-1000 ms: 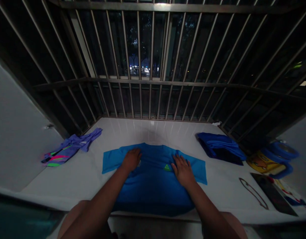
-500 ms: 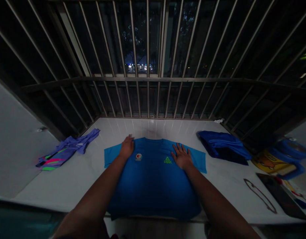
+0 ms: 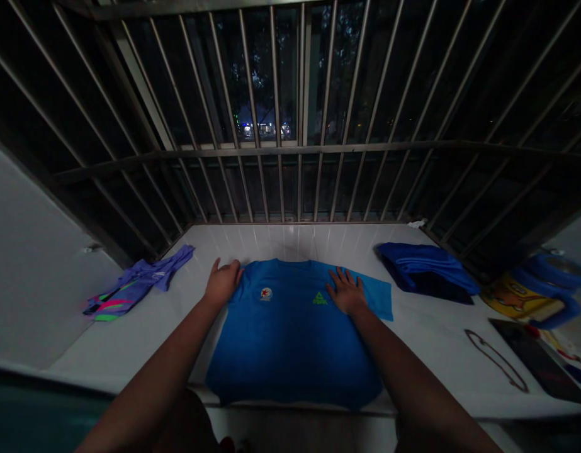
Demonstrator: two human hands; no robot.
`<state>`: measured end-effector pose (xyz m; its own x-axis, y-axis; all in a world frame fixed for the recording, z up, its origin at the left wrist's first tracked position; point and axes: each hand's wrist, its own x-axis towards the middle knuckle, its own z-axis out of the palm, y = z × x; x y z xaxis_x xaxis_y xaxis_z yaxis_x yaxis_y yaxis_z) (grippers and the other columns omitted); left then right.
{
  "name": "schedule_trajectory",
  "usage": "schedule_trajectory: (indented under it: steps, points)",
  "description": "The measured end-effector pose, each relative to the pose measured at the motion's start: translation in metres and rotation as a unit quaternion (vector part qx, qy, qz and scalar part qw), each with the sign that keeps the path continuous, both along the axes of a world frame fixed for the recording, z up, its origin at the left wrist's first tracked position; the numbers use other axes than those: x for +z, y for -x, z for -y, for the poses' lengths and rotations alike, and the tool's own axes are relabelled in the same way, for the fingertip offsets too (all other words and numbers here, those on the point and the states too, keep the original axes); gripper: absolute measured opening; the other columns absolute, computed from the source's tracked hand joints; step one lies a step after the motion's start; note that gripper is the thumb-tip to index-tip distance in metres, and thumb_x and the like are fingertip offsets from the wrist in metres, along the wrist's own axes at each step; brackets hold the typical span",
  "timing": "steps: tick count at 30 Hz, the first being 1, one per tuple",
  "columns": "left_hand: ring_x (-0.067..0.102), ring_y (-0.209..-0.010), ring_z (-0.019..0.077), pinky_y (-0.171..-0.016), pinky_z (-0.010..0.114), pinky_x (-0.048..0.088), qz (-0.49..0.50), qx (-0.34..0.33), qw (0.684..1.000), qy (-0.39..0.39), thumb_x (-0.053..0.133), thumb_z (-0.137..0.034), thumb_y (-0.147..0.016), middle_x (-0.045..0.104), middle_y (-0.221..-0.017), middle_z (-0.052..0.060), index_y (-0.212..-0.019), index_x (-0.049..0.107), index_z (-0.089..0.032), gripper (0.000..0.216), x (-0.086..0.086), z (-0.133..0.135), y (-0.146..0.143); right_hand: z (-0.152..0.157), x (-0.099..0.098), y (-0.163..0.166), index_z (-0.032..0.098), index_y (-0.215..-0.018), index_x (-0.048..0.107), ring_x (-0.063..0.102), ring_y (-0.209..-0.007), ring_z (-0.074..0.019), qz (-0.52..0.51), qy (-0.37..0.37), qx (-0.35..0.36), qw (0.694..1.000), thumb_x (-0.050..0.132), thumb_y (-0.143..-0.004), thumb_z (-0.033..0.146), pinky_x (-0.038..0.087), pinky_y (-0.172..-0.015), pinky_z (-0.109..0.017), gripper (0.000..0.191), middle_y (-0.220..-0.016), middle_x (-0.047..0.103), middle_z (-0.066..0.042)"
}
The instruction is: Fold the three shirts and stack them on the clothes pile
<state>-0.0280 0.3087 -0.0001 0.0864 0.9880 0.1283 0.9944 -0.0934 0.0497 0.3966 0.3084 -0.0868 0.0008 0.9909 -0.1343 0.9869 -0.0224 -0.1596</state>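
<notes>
A blue short-sleeved T-shirt lies front side up on the white ledge, with a round badge at one side of its chest and a green logo at the other. My left hand is at the shirt's left shoulder, its fingers curled round the sleeve fabric, which is bunched inward. The tips of those fingers are partly hidden. Flat on the right shoulder, near the green logo, rests my right hand with its fingers spread.
Purple patterned clothing lies on the ledge to the left. To the right are folded dark blue cloth, a yellow and blue container, a thin looped cord and a dark flat object. Metal bars stand behind.
My left hand has moved left and slightly toward me, and the left sleeve, spread out before, is now drawn inward. My right hand stays on the right shoulder. The view has shifted slightly.
</notes>
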Motion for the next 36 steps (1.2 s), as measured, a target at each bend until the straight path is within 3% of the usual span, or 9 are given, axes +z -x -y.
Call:
schedule_trajectory:
  steps: [3,5,9,13,18,23,27,33,36]
  points:
    - [0.074,-0.118,0.0312,-0.134,0.056,0.028,0.047,-0.215,0.975,-0.028,0.057,-0.049,-0.109,0.08,-0.12,0.011,-0.136,0.071,-0.025,0.038,0.002,0.047,-0.024,0.001,0.001,0.0,0.032,-0.179,0.025,0.009,-0.174,-0.033,0.001,0.0,0.001,1.0,0.023,-0.114,0.063,0.003,-0.136,-0.065,0.073,-0.188,0.012,-0.004]
    - [0.07,-0.127,0.033,-0.129,0.054,0.037,0.091,-0.279,0.956,-0.031,0.067,-0.055,-0.105,0.077,-0.134,0.012,-0.15,0.066,-0.029,0.052,-0.009,0.08,-0.026,0.001,0.0,0.0,0.032,-0.18,0.024,0.008,-0.174,-0.0331,0.002,-0.002,0.001,1.0,0.022,-0.114,0.063,0.003,-0.136,-0.064,0.073,-0.188,0.012,-0.004]
    - [0.065,-0.134,0.0382,-0.117,0.054,0.051,0.151,-0.198,0.969,-0.005,0.083,-0.06,-0.091,0.071,-0.145,0.015,-0.154,0.063,-0.03,0.073,-0.05,0.112,0.009,0.0,-0.001,-0.001,0.032,-0.18,0.023,0.007,-0.174,-0.0329,0.003,-0.002,0.002,1.0,0.021,-0.114,0.063,0.003,-0.136,-0.064,0.073,-0.189,0.011,-0.004]
    - [0.068,-0.128,0.0342,-0.115,0.051,0.054,0.246,-0.152,0.957,0.032,0.077,-0.05,-0.093,0.072,-0.136,0.015,-0.147,0.068,-0.024,0.06,-0.077,0.097,0.056,0.0,-0.001,-0.001,0.033,-0.18,0.023,0.009,-0.174,-0.0325,0.007,0.0,0.002,1.0,0.021,-0.113,0.064,0.004,-0.136,-0.064,0.073,-0.189,0.011,-0.003]
    - [0.068,-0.116,0.0258,-0.105,0.043,0.06,0.342,-0.183,0.919,0.075,0.075,-0.039,-0.09,0.068,-0.137,0.012,-0.158,0.058,-0.025,0.071,-0.079,0.075,0.082,0.0,0.001,0.0,0.031,-0.18,0.023,0.008,-0.174,-0.0326,0.019,0.003,0.0,1.0,0.02,-0.114,0.063,0.004,-0.136,-0.064,0.073,-0.189,0.012,-0.004]
    - [0.069,-0.123,0.0279,-0.108,0.047,0.059,0.335,-0.113,0.935,0.013,0.064,-0.026,-0.088,0.071,-0.136,0.013,-0.138,0.073,-0.022,0.051,-0.093,0.066,0.079,0.001,0.002,0.002,0.031,-0.18,0.023,0.009,-0.174,-0.0321,0.031,0.006,0.001,1.0,0.02,-0.114,0.062,0.006,-0.136,-0.064,0.073,-0.188,0.012,-0.004]
    - [0.072,-0.123,0.0293,-0.116,0.049,0.054,0.329,-0.114,0.937,-0.016,0.064,-0.034,-0.094,0.08,-0.124,0.011,-0.12,0.081,-0.024,0.032,-0.1,0.063,0.067,0.001,0.004,0.003,0.031,-0.18,0.023,0.01,-0.174,-0.0321,0.035,0.008,-0.002,0.999,0.021,-0.114,0.061,0.009,-0.136,-0.065,0.072,-0.188,0.012,-0.004]
    - [0.075,-0.109,0.0285,-0.102,0.044,0.059,0.335,-0.115,0.935,-0.02,0.068,-0.042,-0.094,0.083,-0.116,0.009,-0.117,0.082,-0.026,0.031,-0.103,0.063,0.066,0.003,0.029,0.017,0.024,-0.176,0.037,0.013,-0.172,-0.0405,0.033,-0.024,-0.001,0.999,0.036,-0.114,0.049,0.006,-0.134,-0.072,0.066,-0.187,0.018,-0.012]
    - [0.074,-0.099,0.027,-0.092,0.041,0.061,0.342,-0.103,0.934,-0.013,0.067,-0.043,-0.093,0.083,-0.112,0.009,-0.119,0.082,-0.026,0.034,-0.109,0.063,0.068,0.025,0.04,0.058,0.017,-0.166,0.051,0.035,-0.163,-0.0407,0.003,-0.089,0.059,0.994,0.039,-0.114,0.039,0.023,-0.133,-0.064,0.058,-0.178,0.038,-0.021]
